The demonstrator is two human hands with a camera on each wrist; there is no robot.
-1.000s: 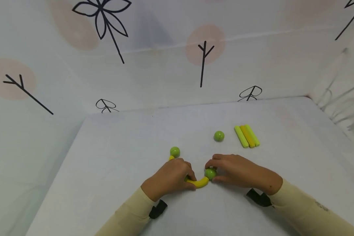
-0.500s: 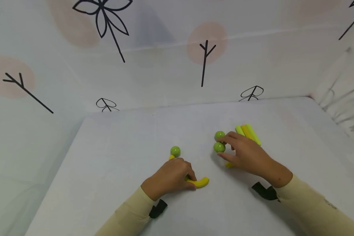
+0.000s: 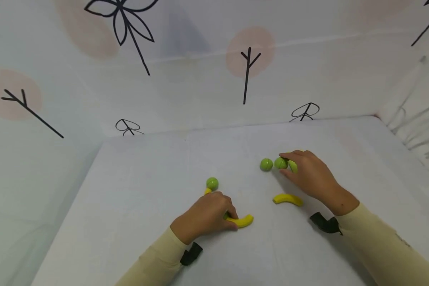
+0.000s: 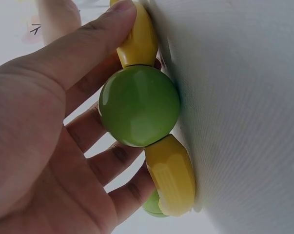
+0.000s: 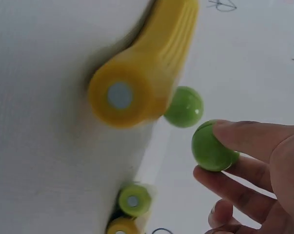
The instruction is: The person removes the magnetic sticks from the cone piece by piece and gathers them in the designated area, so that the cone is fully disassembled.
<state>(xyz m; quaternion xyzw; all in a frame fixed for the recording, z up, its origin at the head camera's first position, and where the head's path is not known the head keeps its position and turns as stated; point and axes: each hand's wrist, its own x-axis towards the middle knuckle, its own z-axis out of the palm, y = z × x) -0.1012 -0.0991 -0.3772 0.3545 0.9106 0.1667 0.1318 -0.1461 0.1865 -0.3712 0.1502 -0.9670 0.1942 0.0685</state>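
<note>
My left hand (image 3: 212, 214) holds a chain of curved yellow magnetic rods and green balls on the table. In the left wrist view, my thumb lies on one yellow rod (image 4: 139, 41), joined to a green ball (image 4: 139, 105). A second yellow rod (image 4: 171, 175) continues from that ball, with another green ball (image 3: 212, 183) at its far end. My right hand (image 3: 309, 172) pinches a loose green ball (image 5: 210, 146) between thumb and fingers. Just left of it sits another green ball (image 3: 266, 164). One free curved yellow rod (image 3: 287, 199) lies nearer me.
Straight sticks, yellow-green (image 5: 133, 200) and yellow (image 5: 122, 226), lie side by side behind my right hand, mostly hidden in the head view. The white table (image 3: 157, 167) meets a patterned cloth wall (image 3: 200, 91) at the back.
My right hand has taken the green ball off the near end of the chain and carried it back and right, beside the other loose ball. My left hand stays put.
</note>
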